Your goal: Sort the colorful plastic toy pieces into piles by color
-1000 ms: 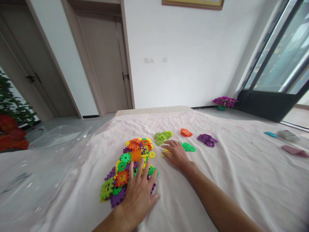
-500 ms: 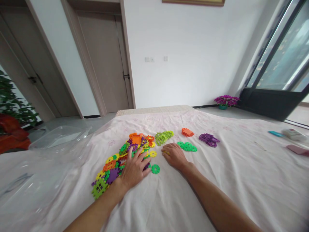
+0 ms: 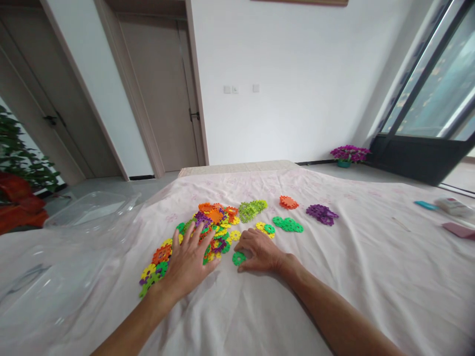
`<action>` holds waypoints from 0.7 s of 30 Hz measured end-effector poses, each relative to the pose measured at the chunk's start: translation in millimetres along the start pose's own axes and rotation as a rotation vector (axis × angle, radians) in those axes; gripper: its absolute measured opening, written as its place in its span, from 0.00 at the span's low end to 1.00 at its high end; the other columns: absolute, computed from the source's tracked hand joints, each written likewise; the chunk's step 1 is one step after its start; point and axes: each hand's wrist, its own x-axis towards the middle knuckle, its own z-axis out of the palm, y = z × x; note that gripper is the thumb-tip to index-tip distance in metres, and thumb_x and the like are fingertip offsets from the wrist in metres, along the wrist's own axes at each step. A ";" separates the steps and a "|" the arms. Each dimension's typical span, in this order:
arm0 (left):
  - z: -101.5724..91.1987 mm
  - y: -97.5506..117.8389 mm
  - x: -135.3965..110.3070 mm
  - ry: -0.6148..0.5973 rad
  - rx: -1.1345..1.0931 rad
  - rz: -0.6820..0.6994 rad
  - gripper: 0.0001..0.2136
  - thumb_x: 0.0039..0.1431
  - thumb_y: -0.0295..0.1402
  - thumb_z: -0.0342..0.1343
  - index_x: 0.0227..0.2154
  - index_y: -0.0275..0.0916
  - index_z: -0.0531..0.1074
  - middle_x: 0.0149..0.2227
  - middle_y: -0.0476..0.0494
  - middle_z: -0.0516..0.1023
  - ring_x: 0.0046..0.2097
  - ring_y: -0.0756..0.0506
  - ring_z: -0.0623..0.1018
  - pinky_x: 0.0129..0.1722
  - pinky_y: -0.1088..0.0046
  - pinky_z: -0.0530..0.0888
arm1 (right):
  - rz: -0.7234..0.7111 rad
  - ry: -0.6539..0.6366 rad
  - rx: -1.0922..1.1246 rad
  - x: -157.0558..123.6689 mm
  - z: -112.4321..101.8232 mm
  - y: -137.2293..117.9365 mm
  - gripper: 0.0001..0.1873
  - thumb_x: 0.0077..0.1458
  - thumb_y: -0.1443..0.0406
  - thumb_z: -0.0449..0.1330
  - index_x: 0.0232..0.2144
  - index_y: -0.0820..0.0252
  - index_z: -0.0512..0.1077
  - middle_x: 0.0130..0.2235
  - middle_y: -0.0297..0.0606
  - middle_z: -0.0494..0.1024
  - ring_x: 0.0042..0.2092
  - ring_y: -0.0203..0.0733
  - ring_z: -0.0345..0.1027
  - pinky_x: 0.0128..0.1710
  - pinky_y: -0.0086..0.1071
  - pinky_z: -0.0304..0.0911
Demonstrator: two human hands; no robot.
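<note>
A mixed pile of coloured plastic building pieces lies on a pale pink bedsheet. My left hand rests flat on the near part of the pile with fingers spread. My right hand lies just to the right, its fingertips on a green round piece. Farther back sit sorted groups: light green pieces, orange pieces, purple pieces, green round pieces and a few yellow ones.
A clear plastic container and its lid lie at the left on the bed. Small items sit at the far right. Doors, a plant and a flower pot stand beyond the bed.
My left hand slid forward and left over the pile, spreading the pieces. My right hand drew back from the yellow pieces toward me and onto a green round piece.
</note>
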 end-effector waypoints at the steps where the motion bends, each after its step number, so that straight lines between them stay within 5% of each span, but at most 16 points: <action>1: -0.2 -5.2 -10.3 -0.021 0.016 -0.034 0.32 0.54 0.50 0.57 0.61 0.48 0.63 0.66 0.34 0.58 0.67 0.28 0.54 0.61 0.36 0.43 | -0.008 -0.004 -0.016 0.7 0.5 -1.2 0.21 0.49 0.46 0.65 0.37 0.54 0.77 0.36 0.36 0.75 0.39 0.42 0.64 0.40 0.34 0.54; 5: 7.0 -23.6 -50.7 -0.096 0.078 -0.144 0.37 0.50 0.51 0.59 0.63 0.49 0.60 0.67 0.32 0.57 0.67 0.25 0.53 0.59 0.33 0.43 | -0.011 0.006 -0.049 3.2 1.6 -4.4 0.15 0.64 0.59 0.53 0.32 0.56 0.76 0.33 0.36 0.75 0.37 0.39 0.65 0.40 0.34 0.53; 9: 16.2 -33.7 -65.3 -0.038 0.101 -0.179 0.32 0.57 0.48 0.53 0.64 0.47 0.58 0.67 0.33 0.56 0.67 0.29 0.55 0.60 0.38 0.48 | -0.020 -0.001 -0.011 2.8 1.5 -4.3 0.14 0.59 0.53 0.59 0.37 0.55 0.76 0.36 0.36 0.75 0.39 0.40 0.65 0.41 0.34 0.54; 12: 21.5 -36.1 -53.5 0.020 0.098 -0.160 0.32 0.59 0.48 0.51 0.64 0.44 0.58 0.67 0.32 0.55 0.66 0.32 0.57 0.61 0.43 0.52 | -0.033 -0.013 0.016 1.8 2.5 -3.4 0.19 0.50 0.48 0.65 0.37 0.55 0.76 0.38 0.36 0.75 0.41 0.42 0.65 0.41 0.34 0.54; 16: 29.4 -34.6 -27.3 0.057 0.069 -0.117 0.33 0.59 0.45 0.53 0.65 0.41 0.56 0.67 0.31 0.57 0.65 0.34 0.59 0.62 0.45 0.52 | 0.058 0.015 0.057 2.0 7.2 -4.2 0.17 0.46 0.54 0.69 0.35 0.56 0.74 0.34 0.34 0.76 0.38 0.40 0.66 0.38 0.32 0.55; 21: 36.5 -36.2 -2.7 0.085 -0.040 -0.070 0.32 0.59 0.42 0.54 0.65 0.39 0.56 0.65 0.32 0.61 0.65 0.36 0.61 0.63 0.46 0.51 | 0.253 0.182 0.134 2.6 11.0 10.9 0.07 0.57 0.60 0.59 0.35 0.56 0.73 0.34 0.34 0.77 0.36 0.38 0.68 0.36 0.29 0.57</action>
